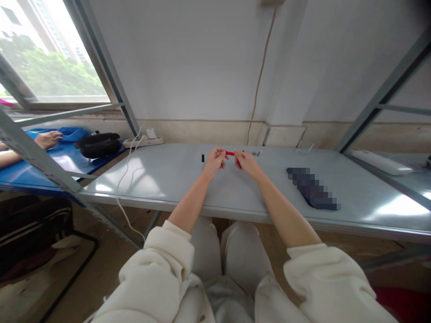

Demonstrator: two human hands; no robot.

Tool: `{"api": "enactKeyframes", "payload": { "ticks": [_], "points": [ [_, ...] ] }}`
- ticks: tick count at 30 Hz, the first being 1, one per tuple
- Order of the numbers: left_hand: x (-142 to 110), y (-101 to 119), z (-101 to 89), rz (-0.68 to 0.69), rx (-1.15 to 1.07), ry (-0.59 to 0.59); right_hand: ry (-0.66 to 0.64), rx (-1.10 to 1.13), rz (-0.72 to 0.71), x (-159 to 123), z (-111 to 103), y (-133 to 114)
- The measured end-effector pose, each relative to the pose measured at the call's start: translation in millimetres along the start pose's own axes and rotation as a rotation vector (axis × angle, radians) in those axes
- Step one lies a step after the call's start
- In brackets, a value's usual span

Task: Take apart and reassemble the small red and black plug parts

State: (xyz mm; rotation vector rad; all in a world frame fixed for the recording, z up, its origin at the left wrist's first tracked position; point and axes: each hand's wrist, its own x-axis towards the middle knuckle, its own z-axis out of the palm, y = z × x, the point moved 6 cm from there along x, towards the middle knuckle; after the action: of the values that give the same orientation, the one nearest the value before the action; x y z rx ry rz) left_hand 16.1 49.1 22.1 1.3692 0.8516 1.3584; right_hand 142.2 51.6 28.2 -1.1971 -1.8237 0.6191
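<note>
Between my two hands, above the far part of the grey table (232,188), is a thin red rod-like piece (230,153), perhaps a pen or marker body. My left hand (215,160) pinches its left end with thumb and fingers. At the right end, the fingers of my right hand (245,162) close on it too. A small black cylinder (203,158) stands upright on the table, left of my left hand. Just beyond my right hand lie several small grey pieces (256,154), too small to name, with a bit of red (243,151) partly hidden by the hand.
A dark pixelated item (313,188) lies at right on the table. At the back left rests a power strip (144,141), its white cable (123,179) hanging over the front edge. Metal posts (104,58) frame the table. Another person's hand (49,140) is at a blue table, beside a black case (97,146).
</note>
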Motion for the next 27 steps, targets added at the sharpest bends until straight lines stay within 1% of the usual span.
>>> {"api": "enactKeyframes", "payload": {
  "ticks": [3, 5, 10, 13, 18, 22, 27],
  "points": [
    [-1, 2, 2.8, 0.022, -0.016, -0.049, 0.055, 0.007, -0.037, -1, -7, -6],
    [-1, 3, 3.5, 0.026, -0.002, -0.057, 0.066, -0.009, -0.06, -1, -9, -10],
    [1, 0, 1.6, 0.018, 0.083, -0.014, 0.066, -0.117, -0.079, -1, -9, -11],
    [3, -4, -0.5, 0.022, 0.12, 0.018, 0.073, -0.127, -0.074, -1, -8, -8],
    [6, -5, -6.2, 0.051, 0.138, 0.099, 0.057, -0.103, -0.137, -1, -6, -10],
    [6, -3, -11.8, 0.085, 0.142, 0.172, 0.088, -0.103, -0.139, -1, -10, -9],
    [4, 2, -22.3, 0.128, 0.166, 0.312, 0.106, -0.221, -0.157, -1, -12, -8]
  ]
}}
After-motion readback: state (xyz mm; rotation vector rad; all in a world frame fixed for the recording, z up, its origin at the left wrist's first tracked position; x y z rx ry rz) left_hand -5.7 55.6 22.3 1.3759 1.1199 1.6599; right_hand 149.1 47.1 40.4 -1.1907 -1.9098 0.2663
